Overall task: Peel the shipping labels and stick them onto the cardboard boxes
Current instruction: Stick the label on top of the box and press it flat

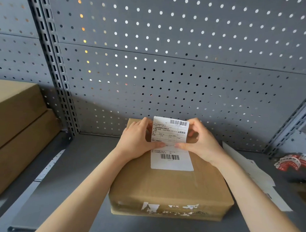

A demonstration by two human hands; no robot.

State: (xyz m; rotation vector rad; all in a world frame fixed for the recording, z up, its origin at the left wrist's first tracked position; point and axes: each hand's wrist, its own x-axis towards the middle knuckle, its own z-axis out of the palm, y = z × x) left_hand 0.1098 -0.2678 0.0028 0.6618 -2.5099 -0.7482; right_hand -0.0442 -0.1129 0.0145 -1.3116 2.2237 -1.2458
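Note:
A brown cardboard box [172,188] sits on the grey shelf in front of me, with torn white label scraps on its near face. A white shipping label [171,133] with barcodes lies partly on the box top: its lower end rests flat on the cardboard while its upper half stands raised. My left hand [137,142] pinches the label's left edge. My right hand [201,142] pinches its right edge. Both thumbs press on the label's middle.
Stacked cardboard boxes [11,135] fill the left side of the shelf. White backing sheets [256,175] lie to the right of the box, with a red-and-white tape roll [295,162] beyond. A grey pegboard [170,62] forms the back wall.

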